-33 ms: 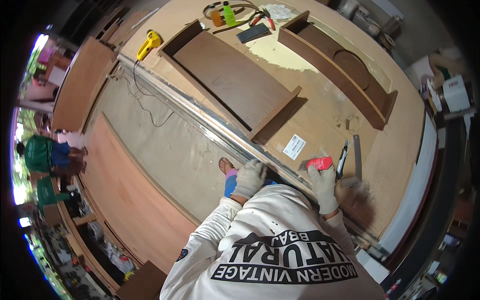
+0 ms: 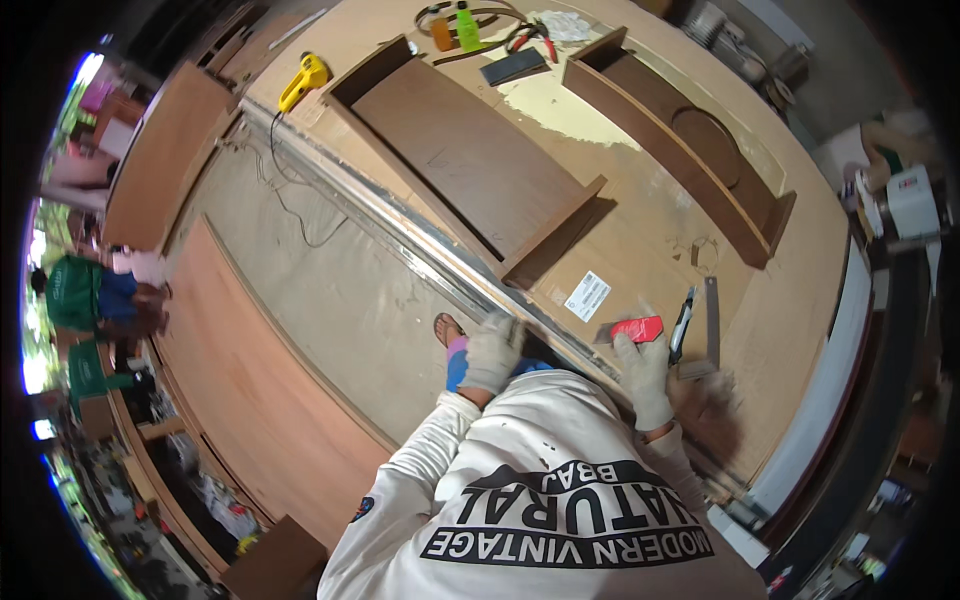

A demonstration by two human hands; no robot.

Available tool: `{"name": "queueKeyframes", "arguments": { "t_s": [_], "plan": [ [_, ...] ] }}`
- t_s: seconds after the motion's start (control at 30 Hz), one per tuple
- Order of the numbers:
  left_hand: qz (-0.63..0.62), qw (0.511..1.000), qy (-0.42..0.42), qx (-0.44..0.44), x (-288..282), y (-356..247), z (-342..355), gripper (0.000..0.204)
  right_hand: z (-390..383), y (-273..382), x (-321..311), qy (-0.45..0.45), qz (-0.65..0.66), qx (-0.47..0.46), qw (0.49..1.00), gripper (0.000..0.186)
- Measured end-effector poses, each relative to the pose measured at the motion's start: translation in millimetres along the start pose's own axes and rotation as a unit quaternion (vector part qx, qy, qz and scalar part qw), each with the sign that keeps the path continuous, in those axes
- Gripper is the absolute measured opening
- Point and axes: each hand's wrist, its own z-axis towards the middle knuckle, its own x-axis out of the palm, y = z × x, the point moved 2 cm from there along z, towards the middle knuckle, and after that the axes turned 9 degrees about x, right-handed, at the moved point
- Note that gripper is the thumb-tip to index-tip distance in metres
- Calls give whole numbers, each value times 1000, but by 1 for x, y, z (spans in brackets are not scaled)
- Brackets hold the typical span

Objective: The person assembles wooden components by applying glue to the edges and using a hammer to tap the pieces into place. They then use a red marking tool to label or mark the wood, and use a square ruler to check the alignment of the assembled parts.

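At a broad wooden worktable [image 2: 790,320], a worker's gloved right hand [image 2: 645,380] closes thumb and fingers around the near side of a red hand tool [image 2: 640,328], its dark, flat end pointing left of the grip. The step in hand appears to be handling this tool over the tabletop; whether it touches the surface cannot be told. Moving it on would seem to call for a firm hold and care around the utility knife [image 2: 683,322], which lies just right of the grip, with a metal square [image 2: 713,320] beyond. A white label [image 2: 588,296] sits ahead and left of the held tool; farther out stand a shallow brown wooden unit [image 2: 470,150] and a curved brown unit [image 2: 650,130]. The gloved left hand [image 2: 490,358], blurred, its fingers curled, hangs well apart from the right, by the leg [image 2: 457,368]; whether it holds anything cannot be told.
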Motion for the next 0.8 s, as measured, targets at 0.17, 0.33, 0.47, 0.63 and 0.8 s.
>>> {"name": "queueKeyframes", "arguments": {
  "t_s": [0.17,0.33,0.47,0.63,0.8],
  "plan": [
    [-150,964,-194,-103,-7,34,2,25,11,8,-7,48,-3,20,999,66],
    [-445,767,-360,-291,5,81,-40,24,28,50,6,80,-19,7,997,61],
    [-357,721,-452,-384,-21,87,-67,25,35,81,26,63,-47,-3,997,59],
    [-235,910,-275,-202,-35,53,-15,23,38,84,50,54,-64,-46,995,59],
    [-28,985,-73,-155,-22,26,42,32,28,86,68,74,-57,-31,995,61]
  ]
}}
